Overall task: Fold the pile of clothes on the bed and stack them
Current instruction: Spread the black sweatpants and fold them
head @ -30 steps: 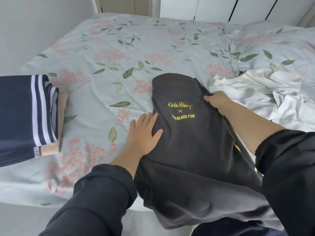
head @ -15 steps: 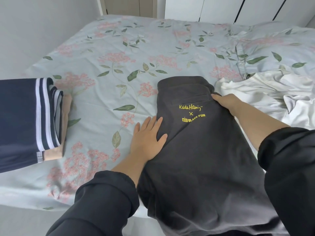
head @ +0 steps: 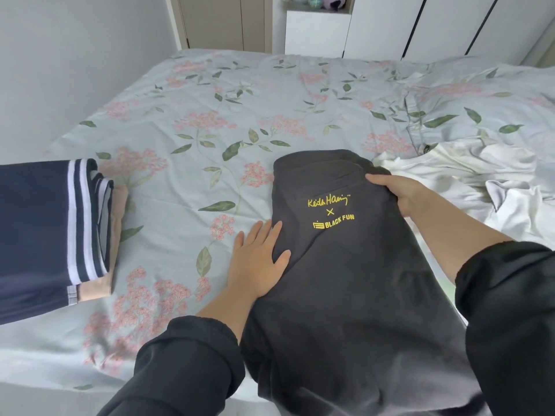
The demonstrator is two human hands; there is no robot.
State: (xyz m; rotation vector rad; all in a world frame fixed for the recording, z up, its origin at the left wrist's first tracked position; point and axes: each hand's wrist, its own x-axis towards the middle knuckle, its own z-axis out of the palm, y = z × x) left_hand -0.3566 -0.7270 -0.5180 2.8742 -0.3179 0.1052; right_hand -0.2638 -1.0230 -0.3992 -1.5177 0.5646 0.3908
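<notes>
- The left hand (head: 258, 262) lies flat with its fingers straight and close together. The palm presses down on the left edge of the dark grey garment (head: 345, 289), and the outer fingers rest on the floral sheet (head: 210, 115) beside it.
- The right hand (head: 399, 190) is at the garment's right edge, near the top. Its fingers are bent onto the cloth and grip the fold there.
- The garment is spread lengthwise at the near side of the bed. Its far end lies on the sheet and its lower part hangs over the bed's near edge. Yellow lettering (head: 330, 210) faces up between the two hands.
- Both black sleeves (head: 186, 364) reach in from below, and the right one covers the garment's lower right side.
- A rumpled heap of white clothes (head: 468, 172) lies just to the right of the garment, touching its upper corner.
- Well apart on the left sits a folded stack, a navy piece with white stripes (head: 39, 232) on top of a beige piece (head: 118, 211).
- Pale wardrobe doors (head: 420, 25) stand behind the bed.
</notes>
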